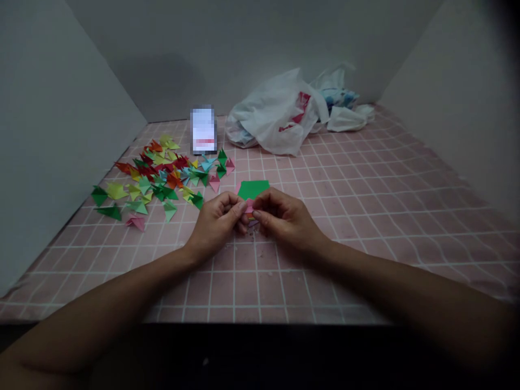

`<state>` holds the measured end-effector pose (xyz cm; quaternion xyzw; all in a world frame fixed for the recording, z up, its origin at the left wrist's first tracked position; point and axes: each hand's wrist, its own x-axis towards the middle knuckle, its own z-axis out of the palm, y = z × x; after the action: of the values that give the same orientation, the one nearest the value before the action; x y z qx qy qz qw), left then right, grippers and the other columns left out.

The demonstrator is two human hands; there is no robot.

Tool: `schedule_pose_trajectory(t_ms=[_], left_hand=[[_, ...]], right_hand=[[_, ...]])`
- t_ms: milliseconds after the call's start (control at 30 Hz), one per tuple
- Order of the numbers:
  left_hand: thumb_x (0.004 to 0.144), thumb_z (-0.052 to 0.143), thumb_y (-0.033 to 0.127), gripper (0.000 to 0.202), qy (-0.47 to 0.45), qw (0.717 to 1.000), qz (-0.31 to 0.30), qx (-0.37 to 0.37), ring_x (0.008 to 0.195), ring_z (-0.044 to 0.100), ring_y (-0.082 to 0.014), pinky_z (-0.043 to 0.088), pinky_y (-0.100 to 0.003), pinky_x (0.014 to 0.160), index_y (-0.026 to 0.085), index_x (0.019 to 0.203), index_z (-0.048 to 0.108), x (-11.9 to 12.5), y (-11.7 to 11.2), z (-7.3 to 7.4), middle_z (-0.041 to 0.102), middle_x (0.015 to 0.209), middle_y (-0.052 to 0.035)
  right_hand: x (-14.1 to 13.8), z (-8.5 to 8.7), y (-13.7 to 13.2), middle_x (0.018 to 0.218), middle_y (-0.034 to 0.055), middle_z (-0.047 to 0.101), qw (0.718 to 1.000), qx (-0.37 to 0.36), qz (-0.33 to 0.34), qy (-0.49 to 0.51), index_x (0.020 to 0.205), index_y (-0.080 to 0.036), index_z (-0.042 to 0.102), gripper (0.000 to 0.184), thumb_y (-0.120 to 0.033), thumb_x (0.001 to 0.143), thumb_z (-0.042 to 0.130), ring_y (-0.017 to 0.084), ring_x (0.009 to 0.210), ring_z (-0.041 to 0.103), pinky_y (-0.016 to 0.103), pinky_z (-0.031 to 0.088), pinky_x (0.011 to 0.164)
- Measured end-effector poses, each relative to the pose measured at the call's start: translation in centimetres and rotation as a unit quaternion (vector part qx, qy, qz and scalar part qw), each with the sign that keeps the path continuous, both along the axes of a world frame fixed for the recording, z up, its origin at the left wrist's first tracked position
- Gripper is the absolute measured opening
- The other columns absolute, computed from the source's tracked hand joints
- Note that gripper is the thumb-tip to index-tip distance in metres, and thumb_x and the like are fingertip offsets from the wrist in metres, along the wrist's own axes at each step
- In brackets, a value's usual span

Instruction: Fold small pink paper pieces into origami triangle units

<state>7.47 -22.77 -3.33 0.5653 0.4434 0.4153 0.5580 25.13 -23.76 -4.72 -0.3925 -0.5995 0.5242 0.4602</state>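
Left hand [217, 221] and right hand [284, 216] pinched together on small pink paper piece [249, 208]. Green sheet [252, 189] just beyond at twelve o'clock; folded paper triangles [158, 176] at ten o'clock, plastic bags [284, 116] at one.

Both forearms angled inward, left hand [217, 219] and right hand [284, 216] meeting, fingertips pinched together

folded paper pieces [162, 173], plastic bags [280, 116]
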Motion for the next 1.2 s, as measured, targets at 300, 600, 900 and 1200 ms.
schedule_pose_trajectory(t_ms=[300,600,900,1200], left_hand=[[0.084,0.076,0.042,0.030,-0.039,0.997,-0.025,-0.065,0.059,0.070,-0.0132,0.060,-0.024,0.058,0.017,0.088,0.060,0.26,-0.57,-0.31,0.073,0.072,-0.0020],[0.081,0.078,0.038,0.026,-0.007,0.998,-0.022,-0.059,0.063,0.065,-0.0117,0.056,-0.024,0.062,0.016,0.085,0.065,0.06,-0.44,-0.40,0.068,0.075,-0.0009],[0.086,0.073,0.039,0.027,0.025,0.999,-0.023,-0.011,0.058,0.054,-0.0101,0.045,-0.022,0.057,0.016,0.073,0.068,0.05,-0.37,0.09,0.061,0.064,0.0002],[0.079,0.080,0.039,0.028,0.018,0.996,-0.059,-0.061,0.057,0.055,-0.0092,0.043,-0.021,0.055,0.015,0.075,0.066,-0.12,-0.15,0.11,0.064,0.066,0.0003]], right_hand=[[0.08,-0.42,-0.14,0.085,0.0012,0.064,0.994,0.068,-0.067,-0.061,0.090,-0.023,0.061,0.007,-0.023,0.089,0.067,0.017,0.077,0.060,0.032,0.047,0.069],[-0.35,0.19,-0.19,0.080,-0.0015,0.057,0.998,-0.030,-0.048,0.041,0.086,-0.024,0.055,0.014,-0.023,0.082,0.069,0.014,0.070,0.054,0.028,0.045,0.061],[-0.23,-0.10,-0.40,0.079,-0.0011,0.054,0.999,-0.015,-0.025,0.018,0.081,-0.023,0.053,0.014,-0.019,0.084,0.066,0.014,0.071,0.052,0.027,0.044,0.060],[-0.31,0.33,-0.07,0.073,-0.0050,0.054,0.996,-0.033,-0.024,0.084,0.081,-0.023,0.050,0.018,-0.021,0.080,0.068,0.010,0.060,0.052,0.025,0.043,0.054]])
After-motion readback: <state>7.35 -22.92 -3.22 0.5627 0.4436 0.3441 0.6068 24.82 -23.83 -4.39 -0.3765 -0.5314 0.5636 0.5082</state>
